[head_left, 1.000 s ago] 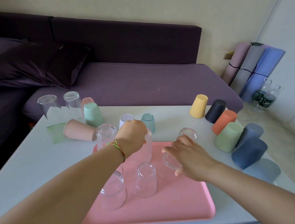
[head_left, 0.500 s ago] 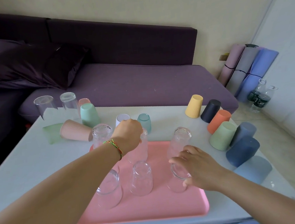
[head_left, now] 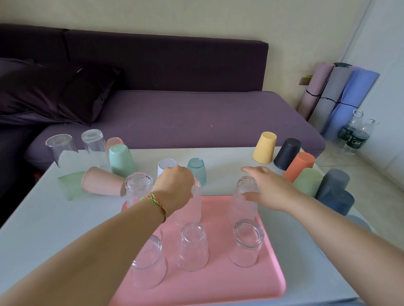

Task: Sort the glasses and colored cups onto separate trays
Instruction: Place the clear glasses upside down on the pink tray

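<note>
Left hand (head_left: 175, 189) is closed over the top of a glass (head_left: 191, 210) at the pink tray (head_left: 208, 289)'s far edge; its fingers and most of that glass are hidden. Right hand (head_left: 270, 190) is open, fingers spread, touching the far-right glass (head_left: 245, 195); actual grip unclear. Blue cups (head_left: 333, 190) near the table (head_left: 31, 228)'s right edge are partly occluded.

Purple sofa (head_left: 180, 115), dark cushion (head_left: 51, 92), rolled mats (head_left: 337, 92), water bottles (head_left: 355, 132).
</note>
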